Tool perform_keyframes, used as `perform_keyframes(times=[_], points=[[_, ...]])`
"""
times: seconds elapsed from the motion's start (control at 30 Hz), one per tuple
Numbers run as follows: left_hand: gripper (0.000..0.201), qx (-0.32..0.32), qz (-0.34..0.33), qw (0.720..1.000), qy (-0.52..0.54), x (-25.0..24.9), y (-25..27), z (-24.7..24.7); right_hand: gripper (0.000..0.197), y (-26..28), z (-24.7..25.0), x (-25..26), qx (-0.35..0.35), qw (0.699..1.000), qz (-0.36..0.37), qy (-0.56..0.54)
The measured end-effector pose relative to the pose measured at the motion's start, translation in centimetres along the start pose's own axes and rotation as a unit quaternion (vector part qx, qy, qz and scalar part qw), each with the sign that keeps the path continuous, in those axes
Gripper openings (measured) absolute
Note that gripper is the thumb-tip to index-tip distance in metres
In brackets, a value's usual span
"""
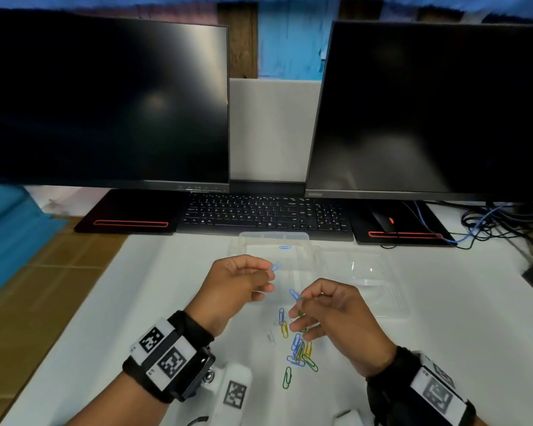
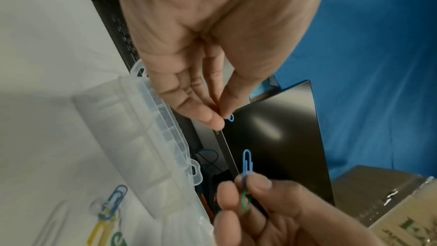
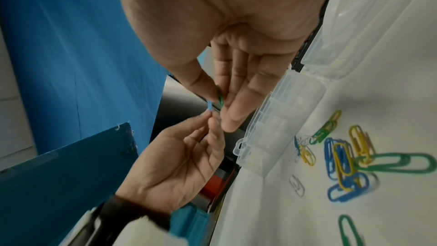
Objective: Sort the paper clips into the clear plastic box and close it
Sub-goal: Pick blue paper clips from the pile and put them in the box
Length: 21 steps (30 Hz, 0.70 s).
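The clear plastic box (image 1: 308, 241) stands open in front of the keyboard, its lid (image 1: 366, 272) folded out to the right; one blue clip (image 1: 285, 247) lies inside. My left hand (image 1: 270, 272) pinches a light blue clip (image 1: 275, 266) between thumb and forefinger above the box's near edge. My right hand (image 1: 302, 299) pinches a darker blue clip (image 2: 247, 162) linked with a green clip (image 2: 246, 201). Both hands are raised and close together. A loose pile of blue, yellow and green paper clips (image 1: 299, 348) lies on the white table below them.
A black keyboard (image 1: 265, 213) and two dark monitors (image 1: 105, 103) stand behind the box. A mouse (image 1: 382, 222) and a tangle of cables (image 1: 490, 222) sit at the back right. Brown cardboard (image 1: 28, 287) borders the white table on the left.
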State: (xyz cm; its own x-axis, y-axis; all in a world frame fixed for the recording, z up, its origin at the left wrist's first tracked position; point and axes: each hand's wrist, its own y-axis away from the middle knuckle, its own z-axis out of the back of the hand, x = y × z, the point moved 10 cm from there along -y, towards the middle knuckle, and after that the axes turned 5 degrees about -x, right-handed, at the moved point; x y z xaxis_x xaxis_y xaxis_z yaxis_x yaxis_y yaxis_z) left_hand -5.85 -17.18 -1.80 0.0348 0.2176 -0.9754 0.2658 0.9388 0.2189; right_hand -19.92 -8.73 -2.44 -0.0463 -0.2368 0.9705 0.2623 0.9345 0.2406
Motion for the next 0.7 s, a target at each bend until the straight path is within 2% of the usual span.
perform_keyframes(times=[0.2,0.37,0.47,0.53,0.6,0.7], points=[[0.006,-0.069,-0.049,0.994,-0.07,-1.1,-2.4,0.0,0.012,-0.2,0.7,0.6,-0.016,1.0,0.018,0.009],[0.006,-0.078,-0.07,0.982,-0.158,-3.0,-6.0,0.2,0.014,-0.5,1.1,0.8,-0.027,0.999,0.026,0.012],[0.003,-0.033,-0.078,0.965,-0.248,-3.6,-7.8,-0.8,0.013,-0.6,1.3,0.8,-0.027,0.999,0.032,0.016],[0.01,-0.006,-0.104,0.955,-0.278,-4.1,-7.1,-1.4,0.008,-0.6,1.6,1.1,-0.03,0.999,0.04,0.015],[0.013,0.036,-0.128,0.959,-0.252,-4.5,-5.0,-2.6,0.007,-0.8,2.2,1.4,-0.036,0.998,0.047,0.012],[0.008,0.132,-0.107,0.964,-0.205,-2.7,-1.0,-4.8,0.009,-1.0,2.3,1.5,-0.035,0.998,0.045,0.011]])
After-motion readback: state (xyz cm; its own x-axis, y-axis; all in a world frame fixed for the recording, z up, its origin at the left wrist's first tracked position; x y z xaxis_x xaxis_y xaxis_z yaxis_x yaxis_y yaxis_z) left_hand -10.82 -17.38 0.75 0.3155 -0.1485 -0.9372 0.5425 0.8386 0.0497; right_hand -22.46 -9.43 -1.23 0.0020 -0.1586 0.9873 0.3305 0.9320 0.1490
